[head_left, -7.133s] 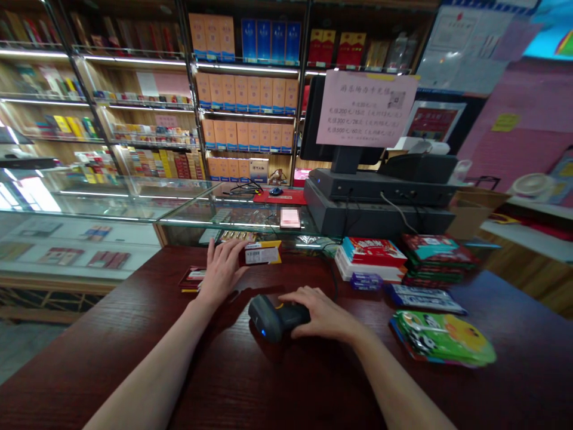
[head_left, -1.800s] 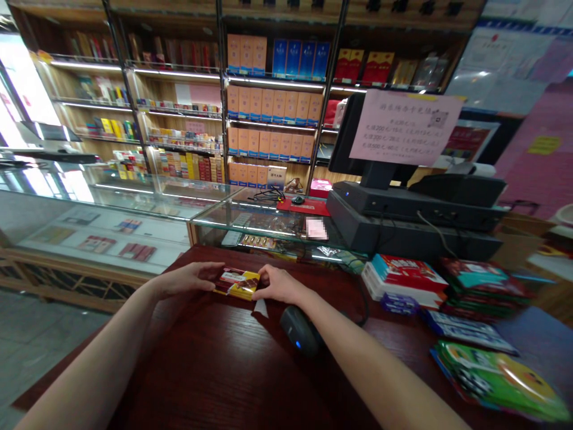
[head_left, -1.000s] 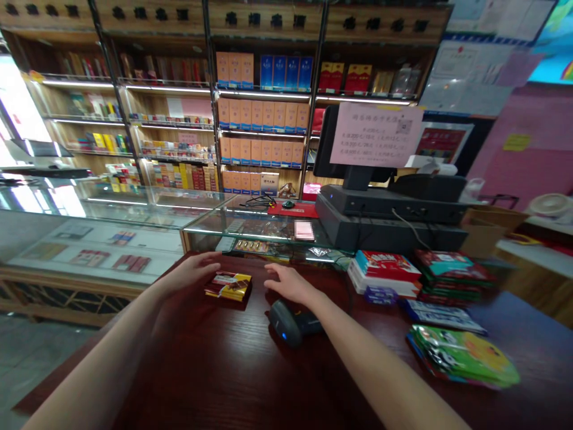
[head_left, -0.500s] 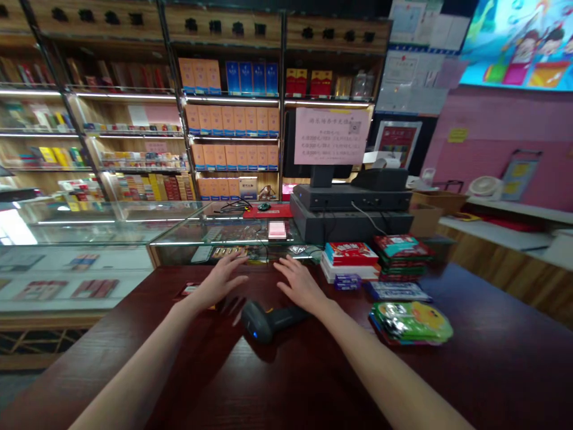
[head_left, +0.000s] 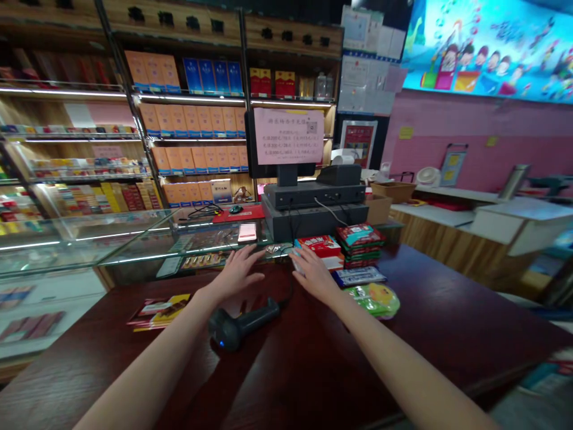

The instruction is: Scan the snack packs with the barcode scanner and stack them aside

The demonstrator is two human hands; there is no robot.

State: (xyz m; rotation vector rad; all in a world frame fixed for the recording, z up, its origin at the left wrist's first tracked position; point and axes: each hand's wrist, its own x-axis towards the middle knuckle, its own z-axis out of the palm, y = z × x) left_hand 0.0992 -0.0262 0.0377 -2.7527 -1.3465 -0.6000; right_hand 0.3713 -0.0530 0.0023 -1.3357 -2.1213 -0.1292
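My left hand point(head_left: 237, 273) hovers open above the dark wood counter point(head_left: 430, 352), fingers spread and holding nothing. Just below it lies a black handheld barcode scanner point(head_left: 237, 322), its blue light showing, and my left forearm passes close beside it. My right hand point(head_left: 314, 277) is also open and empty, its fingertips beside a stack of red and white boxed goods point(head_left: 314, 249). Flat on the counter to the left lies a small pile of red and yellow chocolate-style packets point(head_left: 159, 312).
A glass display case point(head_left: 197, 242) runs along the counter's far side. Behind it stand a black till with a monitor point(head_left: 313, 203) and stocked shelves point(head_left: 192, 137). To the right lie green snack packets point(head_left: 375, 300), a blue packet point(head_left: 358, 276) and a red-green stack point(head_left: 360, 243).
The view has swung left and back, so more of the shop shows. Both hands have spread apart and left the packets, which now lie further left. The scanner sits untouched.
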